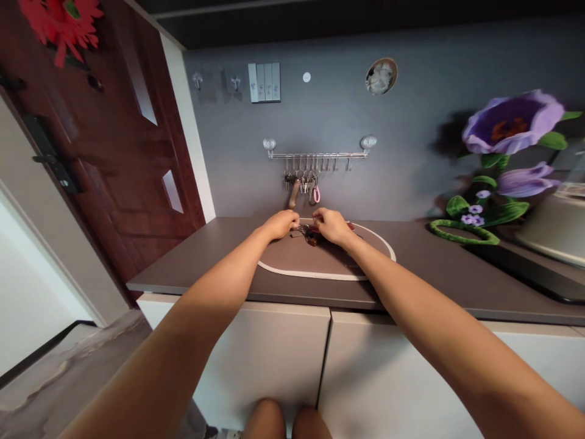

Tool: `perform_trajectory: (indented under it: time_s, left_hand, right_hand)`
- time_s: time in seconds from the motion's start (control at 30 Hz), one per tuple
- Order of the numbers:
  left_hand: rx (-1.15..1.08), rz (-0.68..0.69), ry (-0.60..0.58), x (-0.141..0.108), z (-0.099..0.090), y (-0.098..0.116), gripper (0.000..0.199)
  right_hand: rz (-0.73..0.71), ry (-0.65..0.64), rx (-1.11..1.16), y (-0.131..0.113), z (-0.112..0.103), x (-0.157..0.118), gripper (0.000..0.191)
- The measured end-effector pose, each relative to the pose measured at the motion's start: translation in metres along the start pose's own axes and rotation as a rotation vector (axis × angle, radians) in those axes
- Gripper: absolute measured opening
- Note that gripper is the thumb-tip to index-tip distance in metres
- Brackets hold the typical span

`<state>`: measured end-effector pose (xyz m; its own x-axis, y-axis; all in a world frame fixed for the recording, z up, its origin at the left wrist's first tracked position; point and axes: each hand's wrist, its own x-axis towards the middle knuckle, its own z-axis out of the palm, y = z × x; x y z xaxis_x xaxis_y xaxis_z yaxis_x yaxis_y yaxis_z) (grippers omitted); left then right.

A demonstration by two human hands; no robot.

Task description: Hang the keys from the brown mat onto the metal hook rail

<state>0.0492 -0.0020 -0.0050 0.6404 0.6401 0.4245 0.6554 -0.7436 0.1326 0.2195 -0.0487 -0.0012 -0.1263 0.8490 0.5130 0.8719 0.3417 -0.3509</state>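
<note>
A small bunch of keys [311, 236] with a brown piece on it lies on the oval brown mat [315, 268], between my two hands. My left hand [278, 225] is at its left side, thumb and fingers pinched by the metal end of the bunch. From the right, my right hand [333, 227] reaches over the bunch with its fingers curled in; what they hold is hidden. Something red [351, 225] shows just beyond my right hand. Above, several keys [304, 182] hang from a hook rail [320, 155], among them a pink carabiner [317, 194].
The dark counter [411, 274] tops white cabinets [274, 353] and meets a grey wall. Purple fabric flowers [512, 131] with a green looped base stand at the right, near a pale lampshade-like object [555, 225]. A dark red door [114, 152] is at the left.
</note>
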Motion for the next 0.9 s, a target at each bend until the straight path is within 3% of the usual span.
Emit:
perform_trajectory:
  time_s: [0.2,0.47,0.7,0.9]
  left_hand:
    - [-0.259,-0.18,0.084,0.002,0.001,0.005,0.01]
    - [-1.111,-0.471,0.119,0.003,0.0,0.015,0.012]
    - [-1.404,-0.469,0.143,0.002,-0.013,0.021,0.011]
    - [-1.588,-0.393,0.17,0.002,-0.016,0.02,0.01]
  right_hand:
    - [-0.02,0.005,0.013,0.002,0.002,0.001,0.022]
    - [-0.029,-0.001,-0.007,0.0,0.0,0.001,0.024]
    - [-0.035,0.023,0.024,-0.003,0.0,0.0,0.025]
    - [-0.103,0.15,0.127,-0.008,-0.004,-0.001,0.024]
